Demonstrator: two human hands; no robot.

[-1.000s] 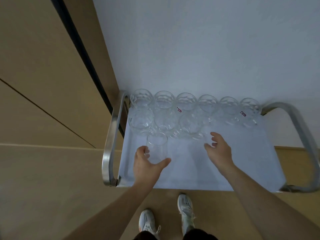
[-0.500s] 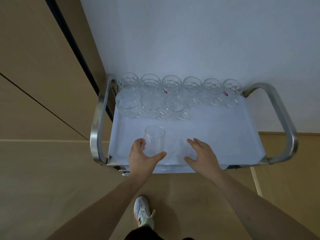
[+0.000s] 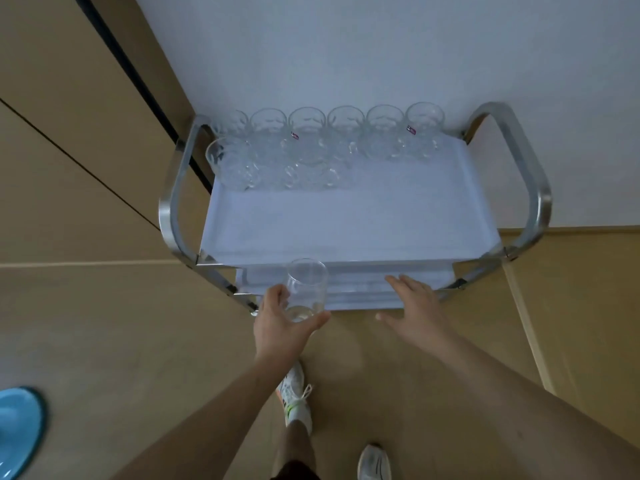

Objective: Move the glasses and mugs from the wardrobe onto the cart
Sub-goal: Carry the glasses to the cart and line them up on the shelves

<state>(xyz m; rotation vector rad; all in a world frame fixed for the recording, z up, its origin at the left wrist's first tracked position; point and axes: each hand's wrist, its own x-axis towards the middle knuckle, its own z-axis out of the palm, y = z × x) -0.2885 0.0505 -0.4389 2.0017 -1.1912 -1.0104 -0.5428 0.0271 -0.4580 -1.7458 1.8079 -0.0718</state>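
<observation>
At lower centre the left hand [image 3: 277, 323] grips an empty tumbler [image 3: 306, 289] just before the cart [image 3: 346, 223]; the right hand [image 3: 415, 306] is spread open. Empty mugs [image 3: 311, 147] crowd the cart's far edge.

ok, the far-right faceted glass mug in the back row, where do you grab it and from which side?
Grip the glass mug round its upper wall from above and from the cart's right end. It stands upright and open there; another mug crowds its left and the wall sits close behind it.
</observation>
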